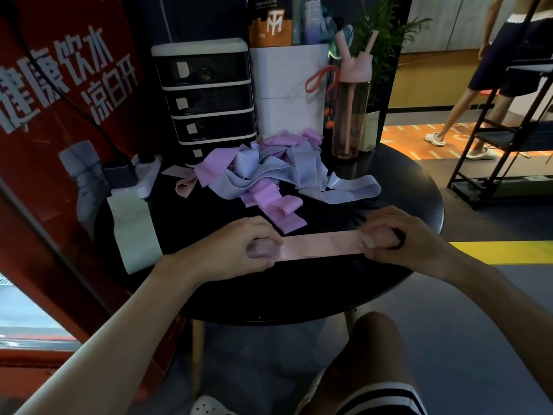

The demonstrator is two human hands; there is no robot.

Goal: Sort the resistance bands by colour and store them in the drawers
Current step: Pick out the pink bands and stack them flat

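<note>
Gripping a pale pink resistance band (320, 245) at both ends: left hand (239, 250) curling round one end, right hand (401, 238) curling round the other, band stretching flat between them over the round black table (299, 295). Lying heaped just beyond both hands: a pile of lilac, blue and pink bands (269, 172). Standing beyond the left hand: a black drawer unit (206, 100), drawers shut, white labels unreadable. Showing far left of that hand: a red banner (74, 85) reading "健康饮水 凉白开". Standing beyond the pile: a white bin (287, 94) holding an orange-black pack (269, 25) marked "TM".
</note>
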